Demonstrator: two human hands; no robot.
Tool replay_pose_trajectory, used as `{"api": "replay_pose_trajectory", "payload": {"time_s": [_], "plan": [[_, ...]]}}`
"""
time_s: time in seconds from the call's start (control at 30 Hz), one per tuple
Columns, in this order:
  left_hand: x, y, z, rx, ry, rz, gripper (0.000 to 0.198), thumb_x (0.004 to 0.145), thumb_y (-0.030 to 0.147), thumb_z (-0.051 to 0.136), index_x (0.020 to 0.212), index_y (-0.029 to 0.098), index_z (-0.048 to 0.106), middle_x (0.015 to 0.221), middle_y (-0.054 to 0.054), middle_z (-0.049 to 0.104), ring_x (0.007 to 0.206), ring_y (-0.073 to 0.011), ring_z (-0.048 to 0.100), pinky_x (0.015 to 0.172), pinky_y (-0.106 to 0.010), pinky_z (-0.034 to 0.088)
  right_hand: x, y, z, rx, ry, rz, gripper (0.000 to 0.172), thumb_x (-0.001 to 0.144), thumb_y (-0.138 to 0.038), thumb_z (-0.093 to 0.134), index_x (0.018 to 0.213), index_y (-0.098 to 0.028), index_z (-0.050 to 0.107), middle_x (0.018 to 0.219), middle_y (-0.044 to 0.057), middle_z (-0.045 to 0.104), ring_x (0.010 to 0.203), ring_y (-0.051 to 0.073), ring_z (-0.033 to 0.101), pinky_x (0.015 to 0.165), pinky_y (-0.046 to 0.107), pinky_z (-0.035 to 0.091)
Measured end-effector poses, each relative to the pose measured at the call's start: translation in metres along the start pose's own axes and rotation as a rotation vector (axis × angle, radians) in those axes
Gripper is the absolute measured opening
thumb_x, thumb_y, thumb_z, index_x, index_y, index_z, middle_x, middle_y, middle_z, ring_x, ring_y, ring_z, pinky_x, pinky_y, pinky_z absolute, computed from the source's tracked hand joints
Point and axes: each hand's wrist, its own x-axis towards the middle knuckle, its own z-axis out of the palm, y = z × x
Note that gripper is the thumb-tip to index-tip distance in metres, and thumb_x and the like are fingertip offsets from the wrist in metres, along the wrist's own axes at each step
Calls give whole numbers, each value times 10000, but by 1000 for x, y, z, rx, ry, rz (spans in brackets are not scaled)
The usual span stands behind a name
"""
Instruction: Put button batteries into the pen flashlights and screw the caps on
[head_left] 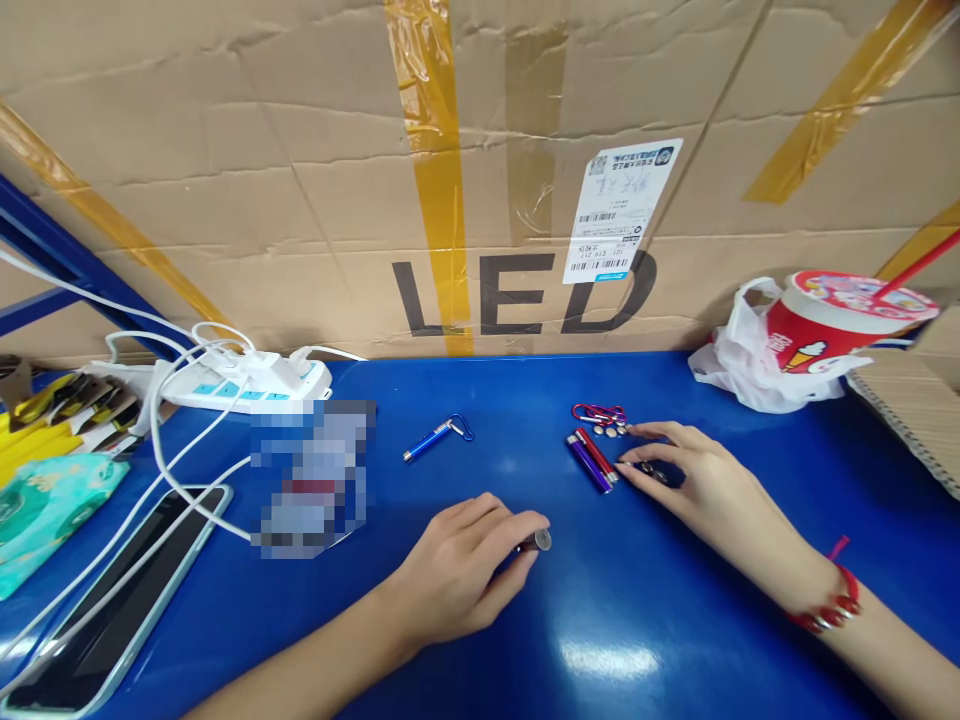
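My left hand (480, 565) is closed around a small dark metal tube (538, 541); its round silvery end points right and most of it is hidden by the fingers. My right hand (705, 480) has thumb and forefinger apart, the forefinger tip by the small silver button cells (610, 432). Its thumb is close to a red tube (597, 455), which lies against a purple tube (589, 464). Behind the cells are red and purple carabiner clips (598, 412). Small dark parts (654, 470) lie partly hidden beneath my right hand. Farther left rests a blue keychain flashlight (429, 441) with a clip.
A white power strip (247, 390) with trailing cables (159, 420) stands at the back left, a phone (112, 600) in front of it. A red-and-white cup (817, 325) in a plastic bag is at the right. A large cardboard box (322, 200) walls off the back.
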Motion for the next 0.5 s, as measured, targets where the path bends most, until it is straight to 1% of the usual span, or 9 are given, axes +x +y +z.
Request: {"api": "replay_pose_trajectory", "payload": {"time_s": [0.1,0.2,0.27,0.33,0.37,0.4,0.5], "plan": [[1,0,0,-50,3,-40,202,871,97,472,1070,130,477,849,-55,645,705,-145,546,641,-252,481,1,-2,-3,-51,23,-36,371,874,-467,415,787,-225,683,1010,73,632,882,249,593,750,436,480],[1,0,1,-80,-6,-90,128,882,127,477,1007,144,495,821,-39,637,682,-134,553,639,-243,478,0,-12,-8,-28,137,-66,332,872,-445,445,806,-205,664,977,75,646,860,236,604,744,417,486],[0,0,2,-79,-18,-104,89,884,147,484,971,150,504,809,-34,634,672,-131,556,638,-242,474,-2,-24,-11,58,218,-112,247,861,-390,503,836,-189,644,923,70,666,850,214,616,766,380,489],[-1,0,2,-70,-30,-96,85,886,160,491,968,152,508,810,-34,639,676,-135,559,635,-244,469,-5,-38,-14,148,259,-164,121,842,-298,565,844,-191,622,838,36,687,791,180,631,793,349,481],[-1,1,2,-65,-35,-86,88,886,162,492,972,153,510,811,-34,643,680,-138,560,634,-246,466,-8,-46,-15,183,258,-188,68,834,-251,584,862,-200,620,827,22,690,770,164,633,787,330,482],[-1,1,2,-60,-41,-75,89,888,161,492,974,154,512,809,-32,647,682,-142,558,633,-250,463,-10,-53,-17,218,257,-230,61,831,-204,589,884,-207,618,830,12,693,759,151,634,782,314,484],[0,1,3,-55,-67,-49,96,893,148,483,981,150,521,800,-29,656,680,-148,547,631,-261,460,-16,-71,-18,345,227,-338,166,813,-88,586,948,-179,619,870,28,698,778,131,632,697,248,506]]}}
